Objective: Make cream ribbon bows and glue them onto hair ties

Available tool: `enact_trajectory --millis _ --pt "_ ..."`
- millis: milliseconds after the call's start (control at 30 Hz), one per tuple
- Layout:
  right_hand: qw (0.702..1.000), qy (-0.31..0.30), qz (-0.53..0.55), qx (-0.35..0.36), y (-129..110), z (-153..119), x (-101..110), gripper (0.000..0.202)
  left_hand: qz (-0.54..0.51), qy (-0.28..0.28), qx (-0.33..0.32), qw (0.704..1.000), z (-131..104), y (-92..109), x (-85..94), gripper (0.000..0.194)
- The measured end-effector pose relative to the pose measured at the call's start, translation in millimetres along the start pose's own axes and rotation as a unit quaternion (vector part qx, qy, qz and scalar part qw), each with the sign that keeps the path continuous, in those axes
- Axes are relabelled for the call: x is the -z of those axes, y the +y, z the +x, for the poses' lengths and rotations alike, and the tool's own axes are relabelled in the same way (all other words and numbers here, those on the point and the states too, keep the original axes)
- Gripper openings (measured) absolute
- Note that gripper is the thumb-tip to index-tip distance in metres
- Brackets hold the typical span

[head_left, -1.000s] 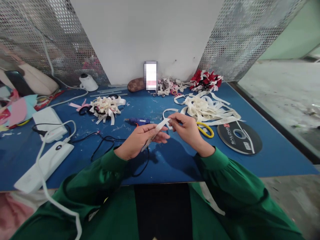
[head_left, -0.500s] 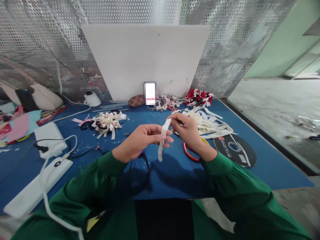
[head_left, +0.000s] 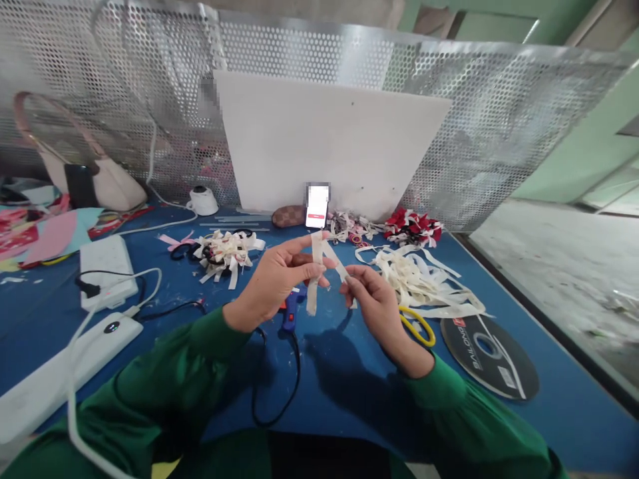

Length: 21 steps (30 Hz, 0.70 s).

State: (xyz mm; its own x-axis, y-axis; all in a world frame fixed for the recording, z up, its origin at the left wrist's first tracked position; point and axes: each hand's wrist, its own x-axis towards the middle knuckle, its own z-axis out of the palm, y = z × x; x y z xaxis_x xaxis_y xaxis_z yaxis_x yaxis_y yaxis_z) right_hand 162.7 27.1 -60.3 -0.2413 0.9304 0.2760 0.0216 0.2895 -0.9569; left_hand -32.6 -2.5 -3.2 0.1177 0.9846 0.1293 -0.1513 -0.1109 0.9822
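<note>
A cream ribbon strip (head_left: 317, 249) is looped over the raised index finger of my left hand (head_left: 279, 276), whose thumb presses one hanging length against the fingers. The other length slants down to the right, pinched between thumb and fingers of my right hand (head_left: 375, 301). Below my left hand, a blue glue gun (head_left: 290, 314) lies on the blue table (head_left: 349, 392). Right of my right hand are yellow scissor handles (head_left: 418, 326) and a heap of cream ribbon strips (head_left: 419, 283).
Cream bows (head_left: 227, 251) lie at left, red bows (head_left: 413, 227) at back right. A lit phone (head_left: 317, 205) leans on the white board (head_left: 329, 146). A black reel (head_left: 490, 356) lies right; a white power strip (head_left: 70, 372) and cables lie left.
My right hand has moved down from the ribbon's top, drawing one end over my left index finger. The view has shifted, and more of the glue gun shows.
</note>
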Motion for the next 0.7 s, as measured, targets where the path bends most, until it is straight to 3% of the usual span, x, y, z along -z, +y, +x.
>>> enact_trajectory --millis 300,700 --pt "0.999 -0.051 -0.001 -0.007 -5 -13 -9 0.021 0.043 0.018 -0.004 0.999 2 -7 -6.9 0.076" --pt "0.994 -0.064 0.069 -0.065 -19 -14 -6 0.028 0.174 -0.040 -0.013 0.984 4 -19 -6.0 0.078"
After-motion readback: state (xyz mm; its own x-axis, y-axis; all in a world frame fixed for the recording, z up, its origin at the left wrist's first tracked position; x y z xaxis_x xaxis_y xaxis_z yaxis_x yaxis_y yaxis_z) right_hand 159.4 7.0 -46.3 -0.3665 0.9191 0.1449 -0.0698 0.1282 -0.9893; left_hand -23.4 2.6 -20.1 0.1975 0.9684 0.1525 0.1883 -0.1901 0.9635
